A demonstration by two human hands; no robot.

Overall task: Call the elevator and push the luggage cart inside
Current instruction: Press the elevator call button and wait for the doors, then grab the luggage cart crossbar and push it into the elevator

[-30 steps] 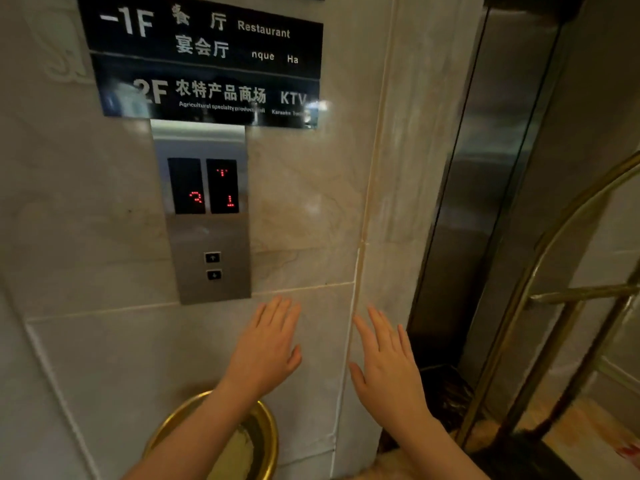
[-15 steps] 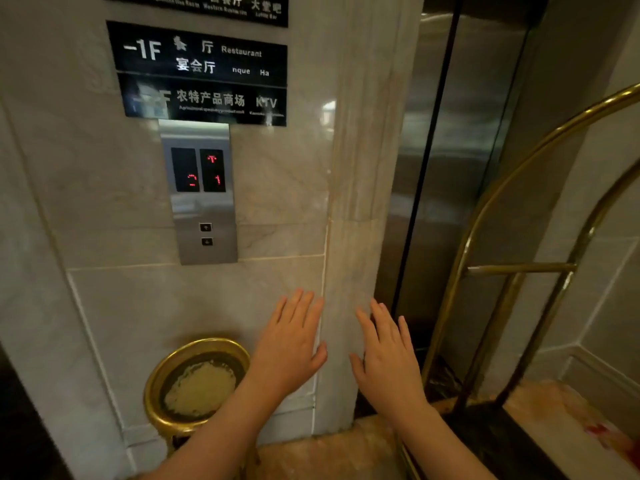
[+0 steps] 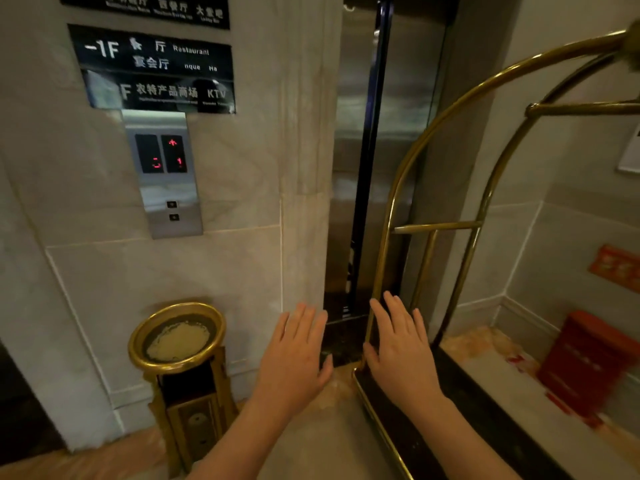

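Observation:
A steel call panel [image 3: 165, 178] on the marble wall shows red digits and an up arrow above two small buttons [image 3: 172, 211]. To its right the steel elevator door [image 3: 388, 140] shows a dark vertical gap. A brass luggage cart [image 3: 446, 230] with arched bars and a dark deck stands in front of the door at right. My left hand [image 3: 294, 358] is held flat with fingers apart, below and right of the panel, holding nothing. My right hand [image 3: 401, 351] is spread flat too, just by the cart's front left brass post, not gripping it.
A brass ashtray stand [image 3: 178, 344] stands against the wall below the panel. Black floor signs [image 3: 152, 69] hang above the panel. A red box [image 3: 585, 362] sits on the floor at the right wall. A marble pillar [image 3: 304, 150] separates panel and door.
The view has pulled back from the wall and swung right, so the panel looks smaller and more of the cart shows. Both hands have drifted right and down, toward the cart.

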